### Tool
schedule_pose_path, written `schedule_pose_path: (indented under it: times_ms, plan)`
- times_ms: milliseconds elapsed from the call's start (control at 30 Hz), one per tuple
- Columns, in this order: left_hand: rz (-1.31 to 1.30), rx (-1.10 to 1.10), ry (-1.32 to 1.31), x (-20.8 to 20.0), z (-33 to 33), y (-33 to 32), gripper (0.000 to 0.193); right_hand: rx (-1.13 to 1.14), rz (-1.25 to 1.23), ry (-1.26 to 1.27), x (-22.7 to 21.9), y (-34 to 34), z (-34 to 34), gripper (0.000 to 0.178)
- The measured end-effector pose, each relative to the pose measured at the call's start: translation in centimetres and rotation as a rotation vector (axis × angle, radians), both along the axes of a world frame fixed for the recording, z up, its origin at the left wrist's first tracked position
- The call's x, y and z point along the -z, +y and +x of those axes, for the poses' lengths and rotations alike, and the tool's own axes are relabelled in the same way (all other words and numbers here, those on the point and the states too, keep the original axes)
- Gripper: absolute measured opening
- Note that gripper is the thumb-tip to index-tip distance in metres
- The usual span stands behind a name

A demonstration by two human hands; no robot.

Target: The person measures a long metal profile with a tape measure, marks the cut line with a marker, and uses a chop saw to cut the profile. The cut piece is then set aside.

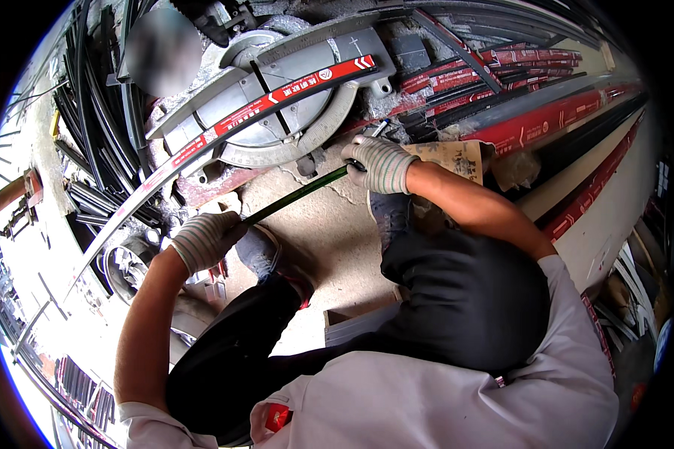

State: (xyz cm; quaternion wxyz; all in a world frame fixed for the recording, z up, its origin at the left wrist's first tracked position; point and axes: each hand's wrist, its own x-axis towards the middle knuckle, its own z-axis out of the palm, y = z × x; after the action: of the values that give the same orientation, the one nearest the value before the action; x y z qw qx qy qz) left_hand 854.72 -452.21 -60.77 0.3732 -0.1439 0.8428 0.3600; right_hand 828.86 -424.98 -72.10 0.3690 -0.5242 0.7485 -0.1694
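1. Left hand [202,241], in a striped knit work glove, sits at about 9 o'clock of centre; its fingers are clamped around the lower end of a thin dark green rod [296,196].
2. Right hand [382,163], gloved alike, lies at about 1 o'clock of centre and is closed on the upper end of the same rod. The two hands are well apart, one at each end.
3. The rod runs on a diagonal from 8 o'clock up to 2 o'clock, held above the concrete floor [329,232] and just below the saw base.
4. Mitre saw [277,97], grey metal with a round graduated turntable, occupies the 12 o'clock area; a long red and white strip [277,96] lies across its bed and curves down toward 8 o'clock.
5. Red-wrapped long profiles [547,120] are stacked from 1 to 3 o'clock; black profiles [90,112] are bundled at 10 o'clock.
6. The person crouches: dark trousers [464,299] and grey shoes [262,251] fill the lower centre.
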Motion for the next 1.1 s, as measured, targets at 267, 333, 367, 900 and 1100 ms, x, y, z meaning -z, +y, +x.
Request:
schedule_pose_path:
  times_ms: [267, 333, 367, 900, 1100]
  plan:
    - [0.098, -0.071, 0.000, 0.6, -1.1, 1.8, 0.022, 0.000, -0.050, -0.015, -0.4, -0.7, 1.1, 0.027]
    - [0.125, -0.081, 0.005, 0.7, -2.1, 2.9, 0.026, -0.015, -0.073, -0.039, -0.1, -1.1, 1.6, 0.028]
    - [0.141, -0.081, 0.012, 0.9, -2.7, 3.5, 0.028, -0.018, -0.082, -0.045, -0.1, -1.3, 1.6, 0.029]
    - [0.149, -0.282, 0.065, 1.4, -4.6, 6.3, 0.040, 0.012, -0.122, -0.086, 0.3, -0.8, 1.3, 0.029]
    - [0.096, -0.147, -0.013, 2.2, -4.2, 4.6, 0.041, 0.213, -0.173, -0.079, 0.8, -0.1, 0.1, 0.037]
